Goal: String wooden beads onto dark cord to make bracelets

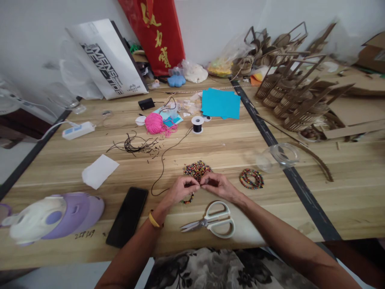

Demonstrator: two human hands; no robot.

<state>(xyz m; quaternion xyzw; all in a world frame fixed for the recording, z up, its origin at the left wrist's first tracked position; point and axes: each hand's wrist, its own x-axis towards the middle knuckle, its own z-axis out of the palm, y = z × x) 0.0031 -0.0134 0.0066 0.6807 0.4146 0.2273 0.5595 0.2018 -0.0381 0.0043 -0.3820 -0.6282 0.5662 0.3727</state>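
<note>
1 scissors [214, 222], 1 phone [127, 216] | 1 bead strand [188, 200] under left hand [182, 189], pinching 1 cord [163, 160] | 1 right hand [220, 186], fingertips closed, contents unclear | 1 bead pile [197, 169] just beyond | 1 spool [197, 125]

Your single head-worn view
You look forward and down from head height, over both your hands [200, 185] close below, across the worktop [240, 148] to the wall [216, 28] behind.
</note>
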